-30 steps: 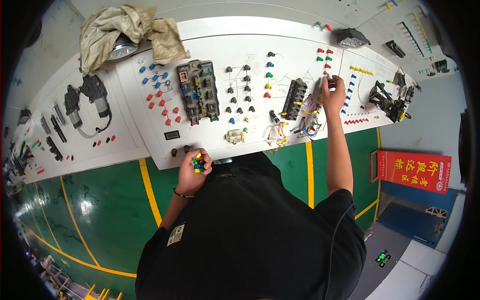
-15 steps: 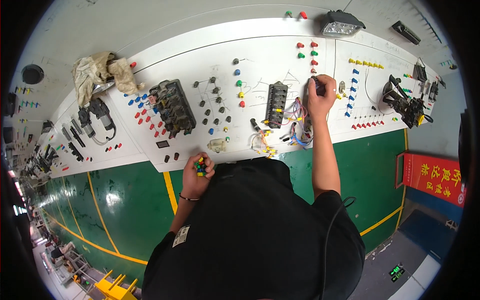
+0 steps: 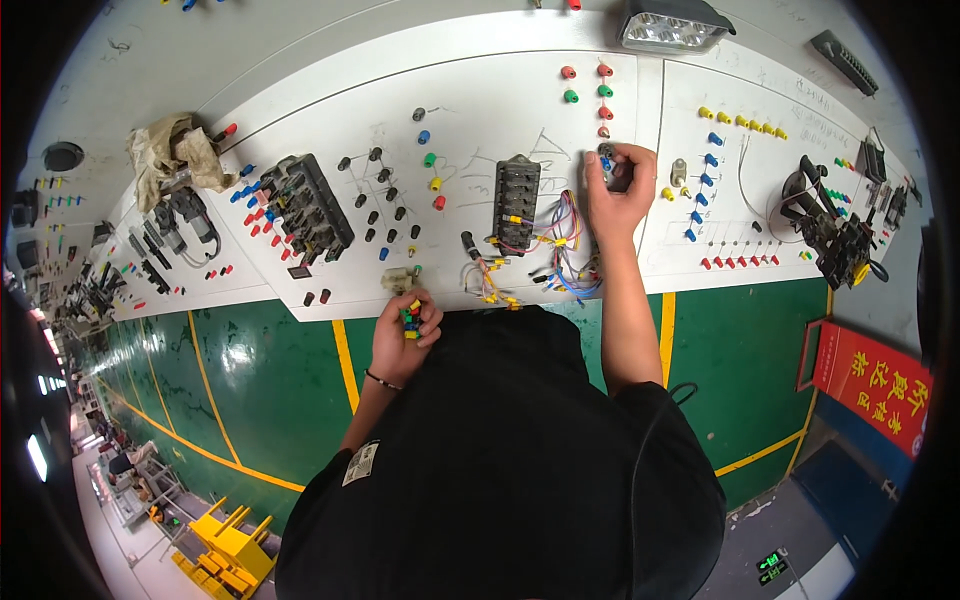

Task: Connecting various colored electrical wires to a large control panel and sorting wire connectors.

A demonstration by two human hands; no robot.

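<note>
My right hand (image 3: pixel 622 195) reaches up to the white board, thumb and forefinger curled round a small blue terminal cap (image 3: pixel 605 163). It is at the lower end of a column of terminal posts, below a red terminal post (image 3: pixel 605 112) and a green terminal post (image 3: pixel 605 91). A dark part (image 3: pixel 606 149) shows at the fingertips. Near the board's front edge my left hand (image 3: pixel 408 335) is closed round several small terminal caps (image 3: pixel 412 318) in red, yellow, green and blue. A pale translucent connector (image 3: pixel 400 280) lies just beyond its fingers.
A black fuse box (image 3: pixel 517 205) with loose coloured wires (image 3: pixel 565 245) stands left of my right forearm. Further left are a larger black fuse box (image 3: pixel 310 205) and a crumpled cloth (image 3: pixel 170 155). A lamp (image 3: pixel 675 28) sits at the back, a black switch assembly (image 3: pixel 825 225) at right.
The whole view has shifted, and the board sits further left. My right hand stays at the same post, its grip shifted so the blue cap shows. My left hand is nearer the pale connector.
</note>
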